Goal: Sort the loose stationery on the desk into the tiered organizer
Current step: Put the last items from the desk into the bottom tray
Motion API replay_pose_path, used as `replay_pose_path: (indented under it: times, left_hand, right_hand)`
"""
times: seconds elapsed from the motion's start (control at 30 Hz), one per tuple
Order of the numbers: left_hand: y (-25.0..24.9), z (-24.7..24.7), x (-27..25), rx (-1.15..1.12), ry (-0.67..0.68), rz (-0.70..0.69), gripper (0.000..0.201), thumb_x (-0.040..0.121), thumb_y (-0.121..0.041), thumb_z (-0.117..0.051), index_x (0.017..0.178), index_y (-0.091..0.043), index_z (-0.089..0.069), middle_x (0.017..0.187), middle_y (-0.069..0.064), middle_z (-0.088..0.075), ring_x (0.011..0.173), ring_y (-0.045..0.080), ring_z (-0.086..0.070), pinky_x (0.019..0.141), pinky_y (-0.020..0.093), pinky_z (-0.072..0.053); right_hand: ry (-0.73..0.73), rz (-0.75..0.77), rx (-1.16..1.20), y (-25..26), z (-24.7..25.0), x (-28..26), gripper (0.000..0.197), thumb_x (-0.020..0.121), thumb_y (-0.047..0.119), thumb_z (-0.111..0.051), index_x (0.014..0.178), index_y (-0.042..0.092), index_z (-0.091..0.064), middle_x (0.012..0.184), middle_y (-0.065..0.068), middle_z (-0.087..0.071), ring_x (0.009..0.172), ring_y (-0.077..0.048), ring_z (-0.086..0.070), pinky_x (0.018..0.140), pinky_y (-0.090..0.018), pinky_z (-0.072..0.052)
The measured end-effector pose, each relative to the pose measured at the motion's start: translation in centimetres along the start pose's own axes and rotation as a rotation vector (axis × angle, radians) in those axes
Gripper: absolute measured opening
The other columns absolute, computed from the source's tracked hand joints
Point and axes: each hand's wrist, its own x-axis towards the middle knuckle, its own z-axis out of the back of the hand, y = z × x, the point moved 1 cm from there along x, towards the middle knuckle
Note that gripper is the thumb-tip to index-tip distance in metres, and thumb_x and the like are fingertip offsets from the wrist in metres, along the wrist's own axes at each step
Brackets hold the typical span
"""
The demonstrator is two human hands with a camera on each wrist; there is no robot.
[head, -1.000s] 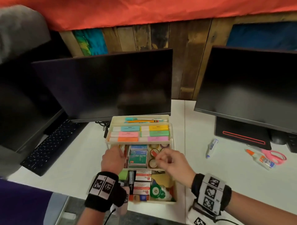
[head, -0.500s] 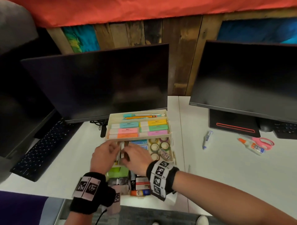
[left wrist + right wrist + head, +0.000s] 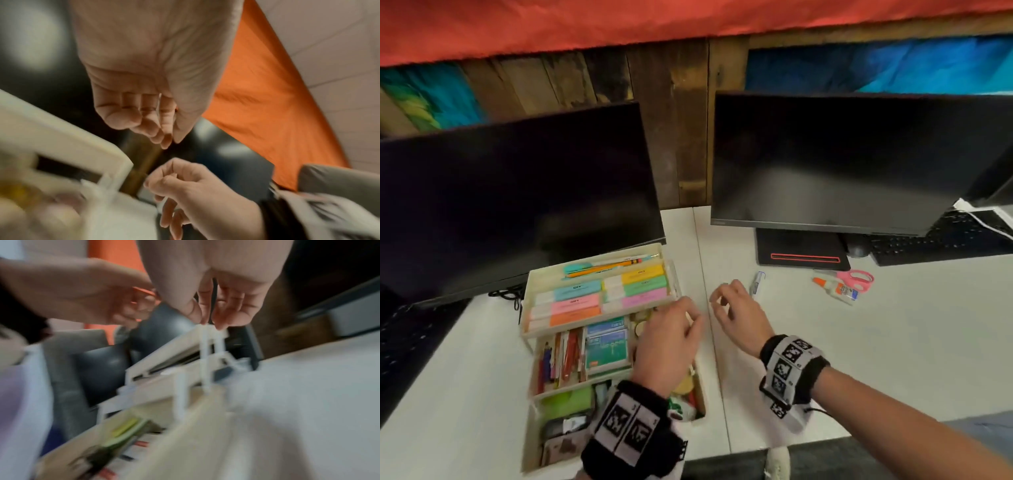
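The cream tiered organizer (image 3: 529, 442) stands on the white desk before the left monitor, its three tiers stepped open and full of sticky-note pads, pens, small boxes and tape rolls. My left hand (image 3: 690, 318) hovers over the right end of the middle tier, fingers loosely curled and holding nothing (image 3: 168, 139). My right hand (image 3: 720, 301) is just right of the organizer above the desk, its fingers relaxed and nothing in them (image 3: 207, 322). Loose on the desk lie a white marker (image 3: 756, 282), a glue bottle (image 3: 837, 291) and pink scissors (image 3: 856, 275).
Two dark monitors (image 3: 517, 202) (image 3: 859, 161) stand at the back. One black keyboard (image 3: 935, 243) lies at the far right and another (image 3: 393, 346) at the far left. Bare white desk (image 3: 893, 342) stretches right of my right hand.
Both hands moved right from the left part of the middle tier. The right hand left the organizer and is now over the desk. The view swung to the right.
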Motion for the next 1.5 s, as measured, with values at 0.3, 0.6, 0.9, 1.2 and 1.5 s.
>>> replay_pose_path:
  times: [0.3,0.6,0.9,1.2,1.5]
  left_hand:
    - [-1.4,-14.4,2.1,0.538,0.575,0.234,0.037,0.098,-0.01,-0.037,0.134,-0.003,-0.044,0.141,0.012,-0.046,0.13,0.027,-0.044,0.107,0.034,-0.037]
    - [0.6,-16.6,3.9,0.501,0.525,0.452,0.039,0.096,-0.012,-0.04,0.134,-0.009,-0.038,0.138,0.009,-0.047,0.127,0.024,-0.047,0.104,0.031,-0.039]
    - [-2.5,-17.4,12.0,0.279,0.312,0.406,0.037,0.097,-0.016,-0.03,0.13,-0.002,-0.039,0.133,0.012,-0.041,0.116,0.032,-0.048,0.094,0.041,-0.045]
    - [-4.2,-20.5,15.1,0.27,0.359,0.376,0.059,0.089,-0.045,-0.055,0.13,-0.01,-0.032,0.13,0.01,-0.04,0.111,0.03,-0.056,0.087,0.037,-0.047]
    - [-4.1,-18.6,13.5,0.223,0.359,0.292,0.037,0.098,-0.036,-0.043,0.121,-0.006,-0.039,0.122,0.012,-0.057,0.111,0.033,-0.057,0.088,0.039,-0.045]
  right_hand:
    - [0.124,-0.501,-0.286,-17.4,5.4,-1.1,0.034,0.089,0.012,-0.048,0.123,0.014,-0.049,0.126,-0.011,-0.039,0.115,-0.03,-0.047,0.092,-0.039,-0.045]
    - [0.094,-0.645,-0.601,-23.3,9.2,1.7,0.048,0.093,0.028,-0.045,0.137,0.015,-0.031,0.137,-0.011,-0.038,0.127,-0.031,-0.039,0.099,-0.044,-0.036]
    - [0.183,-0.495,-0.419,-24.2,9.0,2.1,0.036,0.091,0.017,-0.047,0.125,0.008,-0.041,0.13,-0.014,-0.038,0.118,-0.032,-0.044,0.089,-0.039,-0.045]
    - [0.088,-0.58,0.003,-23.2,8.6,1.2,0.028,0.089,0.01,-0.051,0.116,0.006,-0.047,0.107,-0.01,-0.044,0.091,-0.03,-0.056,0.078,-0.03,-0.041]
    - [0.032,-0.661,0.584,-20.7,8.5,-0.6,0.017,0.086,0.003,-0.062,0.092,0.013,-0.049,0.09,-0.009,-0.056,0.075,-0.021,-0.057,0.061,-0.025,-0.049]
